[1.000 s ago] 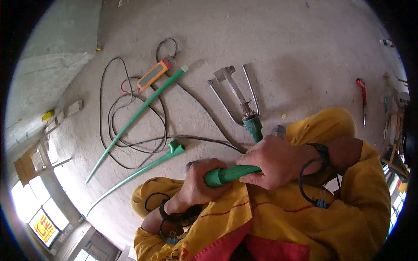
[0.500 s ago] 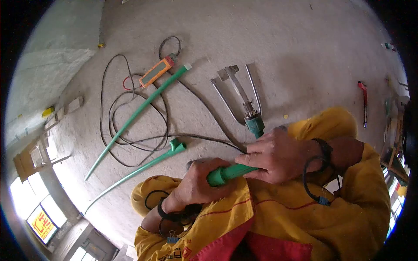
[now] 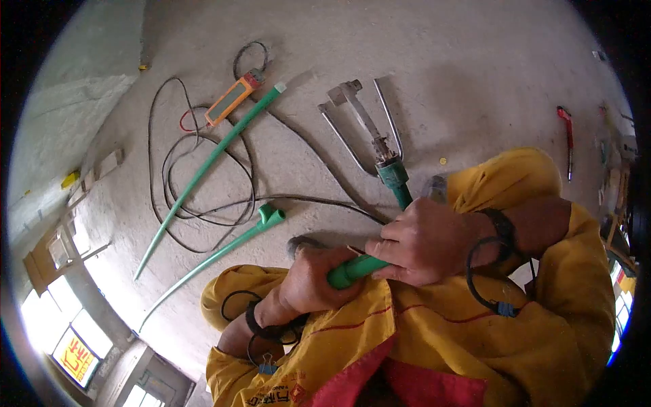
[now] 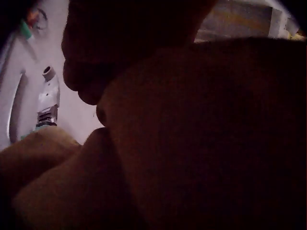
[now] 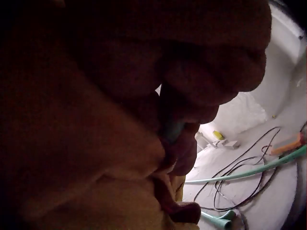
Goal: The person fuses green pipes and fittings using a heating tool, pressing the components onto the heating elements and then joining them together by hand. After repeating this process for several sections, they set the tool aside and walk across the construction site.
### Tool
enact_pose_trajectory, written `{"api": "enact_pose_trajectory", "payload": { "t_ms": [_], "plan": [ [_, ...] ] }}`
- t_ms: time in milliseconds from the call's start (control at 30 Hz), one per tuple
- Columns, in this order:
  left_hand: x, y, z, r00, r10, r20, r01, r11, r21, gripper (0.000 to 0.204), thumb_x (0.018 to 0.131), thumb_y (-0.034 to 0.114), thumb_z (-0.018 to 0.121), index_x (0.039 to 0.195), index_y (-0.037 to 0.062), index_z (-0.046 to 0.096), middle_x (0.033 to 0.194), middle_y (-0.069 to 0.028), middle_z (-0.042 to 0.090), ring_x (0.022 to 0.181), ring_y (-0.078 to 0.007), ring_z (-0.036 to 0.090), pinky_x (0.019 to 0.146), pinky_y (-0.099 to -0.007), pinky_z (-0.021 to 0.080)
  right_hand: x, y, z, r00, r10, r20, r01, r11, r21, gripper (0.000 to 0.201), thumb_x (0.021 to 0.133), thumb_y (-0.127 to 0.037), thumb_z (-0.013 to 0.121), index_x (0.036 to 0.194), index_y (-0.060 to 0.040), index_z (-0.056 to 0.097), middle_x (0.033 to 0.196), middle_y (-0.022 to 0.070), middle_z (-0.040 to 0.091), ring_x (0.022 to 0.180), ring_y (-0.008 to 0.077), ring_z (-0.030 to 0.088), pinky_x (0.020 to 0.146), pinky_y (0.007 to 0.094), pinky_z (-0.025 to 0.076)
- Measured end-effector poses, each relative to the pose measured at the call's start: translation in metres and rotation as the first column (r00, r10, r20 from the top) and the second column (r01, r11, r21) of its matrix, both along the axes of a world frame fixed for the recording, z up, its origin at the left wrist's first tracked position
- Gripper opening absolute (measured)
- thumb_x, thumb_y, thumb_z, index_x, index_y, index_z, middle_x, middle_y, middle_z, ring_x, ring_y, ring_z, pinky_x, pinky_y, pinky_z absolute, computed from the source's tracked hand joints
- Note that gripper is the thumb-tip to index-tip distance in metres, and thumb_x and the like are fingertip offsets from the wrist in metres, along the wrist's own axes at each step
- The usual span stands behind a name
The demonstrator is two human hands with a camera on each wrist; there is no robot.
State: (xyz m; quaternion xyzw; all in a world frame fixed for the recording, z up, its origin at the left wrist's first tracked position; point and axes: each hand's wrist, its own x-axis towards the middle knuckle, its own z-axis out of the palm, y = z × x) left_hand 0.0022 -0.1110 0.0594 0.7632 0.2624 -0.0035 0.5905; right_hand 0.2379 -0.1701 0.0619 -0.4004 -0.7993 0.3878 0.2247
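A short green plastic pipe (image 3: 373,263) lies across the person's lap in the head view, with a wider green fitting (image 3: 342,275) at its left end. The left hand (image 3: 313,275) grips it at the fitting, thumb along the top. Around the pipe's right part curl the fingers of the right hand (image 3: 427,241). Just beyond the right hand, a pipe welding iron (image 3: 392,175) with a green handle and metal plate rests on its two-legged metal stand. Both wrist views are dark; in the right one, a bit of green shows between the fingers of the right hand (image 5: 192,86).
On the concrete floor (image 3: 447,68) lie a long green pipe (image 3: 207,169), another green pipe with a branched fitting (image 3: 271,216), a looped black cable (image 3: 152,149) and an orange-framed device (image 3: 230,100). A red-handled tool (image 3: 566,139) lies at the right.
The right-hand fingers have shifted on the pipe, first straightening and then curling round it. The left hand keeps its grip at the fitting. The head view has shifted slightly.
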Motion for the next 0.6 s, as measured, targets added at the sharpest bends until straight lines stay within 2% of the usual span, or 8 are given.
{"api": "enact_pose_trajectory", "payload": {
  "t_ms": [167, 233, 367, 433, 467, 533, 567, 600],
  "plan": [
    [-0.002, -0.004, -0.002, 1.0, -0.009, 0.008, 0.009, 1.0, -0.003, 0.027, 0.072, 0.014, 0.076, 0.096, 0.0057, 0.066, 0.074, -0.0139, 0.066, 0.066, -0.0336, 0.067, 0.058, -0.038, 0.053, -0.002, -0.006, -0.005, 1.0, -0.022, -0.02, 0.022, 1.0, -0.014, 0.03, 0.079, -0.03, 0.073, 0.093, -0.0059, 0.063, 0.064, 0.0062, 0.057, 0.056, 0.026, 0.062, 0.048, 0.0388, 0.049],
    [-0.002, -0.006, -0.002, 1.0, 0.013, -0.019, -0.013, 1.0, 0.006, 0.031, 0.067, 0.018, 0.081, 0.091, 0.0051, 0.067, 0.078, -0.0147, 0.066, 0.07, -0.0349, 0.066, 0.062, -0.0399, 0.052, -0.002, -0.006, -0.005, 1.0, -0.023, -0.02, 0.023, 1.0, -0.019, 0.03, 0.078, -0.03, 0.074, 0.092, -0.0059, 0.063, 0.065, 0.0065, 0.057, 0.057, 0.0264, 0.062, 0.048, 0.039, 0.049],
    [-0.003, -0.006, -0.001, 1.0, 0.009, -0.019, -0.008, 0.999, 0.047, 0.03, 0.068, 0.018, 0.081, 0.09, 0.0057, 0.067, 0.073, -0.0131, 0.064, 0.069, -0.0353, 0.065, 0.063, -0.0388, 0.052, -0.001, -0.005, -0.002, 1.0, -0.01, 0.009, 0.01, 0.999, -0.046, 0.029, 0.079, -0.031, 0.073, 0.092, -0.0071, 0.063, 0.066, 0.0072, 0.059, 0.058, 0.0274, 0.063, 0.049, 0.0396, 0.049],
    [-0.007, -0.002, -0.001, 0.988, -0.067, -0.137, 0.067, 0.998, -0.005, 0.033, 0.07, 0.018, 0.077, 0.098, 0.0046, 0.065, 0.079, -0.0146, 0.067, 0.071, -0.034, 0.068, 0.062, -0.0393, 0.053, 0.002, 0.003, 0.003, 0.999, 0.015, 0.049, -0.014, 1.0, -0.017, 0.028, 0.079, -0.031, 0.073, 0.091, -0.0076, 0.063, 0.067, 0.0074, 0.059, 0.058, 0.0279, 0.063, 0.049, 0.0398, 0.05],
    [-0.005, 0.002, 0.0, 0.992, -0.044, -0.115, 0.049, 0.998, 0.038, 0.033, 0.07, 0.018, 0.077, 0.098, 0.0046, 0.065, 0.079, -0.0146, 0.067, 0.071, -0.034, 0.068, 0.062, -0.0393, 0.053, 0.006, 0.008, 0.006, 0.999, 0.023, 0.04, -0.021, 0.999, -0.029, 0.028, 0.08, -0.032, 0.074, 0.092, -0.0085, 0.064, 0.068, 0.0073, 0.06, 0.06, 0.0281, 0.064, 0.05, 0.0397, 0.05],
    [-0.003, 0.005, 0.003, 0.995, 0.087, 0.048, -0.086, 0.996, -0.03, 0.042, 0.069, 0.02, 0.079, 0.103, 0.0017, 0.062, 0.089, -0.0164, 0.066, 0.079, -0.0326, 0.068, 0.068, -0.0391, 0.052, 0.014, 0.02, 0.01, 0.997, 0.049, 0.067, -0.049, 0.999, -0.002, 0.028, 0.08, -0.033, 0.074, 0.093, -0.0093, 0.064, 0.07, 0.0071, 0.061, 0.061, 0.0283, 0.064, 0.05, 0.0396, 0.05],
    [-0.008, 0.01, 0.0, 0.994, 0.083, 0.067, -0.077, 0.994, -0.08, 0.046, 0.075, 0.024, 0.074, 0.111, 0.0011, 0.056, 0.099, -0.0136, 0.063, 0.085, -0.027, 0.065, 0.072, -0.036, 0.051, 0.016, 0.025, 0.008, 0.999, 0.015, 0.029, -0.014, 0.999, -0.029, 0.029, 0.08, -0.033, 0.074, 0.095, -0.0098, 0.065, 0.073, 0.0069, 0.063, 0.063, 0.0283, 0.065, 0.052, 0.0396, 0.051],
    [-0.012, 0.015, -0.003, 0.991, 0.093, 0.098, -0.089, 0.995, -0.049, 0.046, 0.075, 0.024, 0.074, 0.111, 0.0011, 0.056, 0.099, -0.0136, 0.063, 0.085, -0.027, 0.065, 0.072, -0.036, 0.051, 0.019, 0.026, 0.003, 1.0, -0.022, -0.012, 0.021, 0.998, -0.061, 0.03, 0.08, -0.034, 0.075, 0.096, -0.0102, 0.066, 0.075, 0.0067, 0.065, 0.066, 0.0283, 0.066, 0.054, 0.0396, 0.052]
  ]
}}
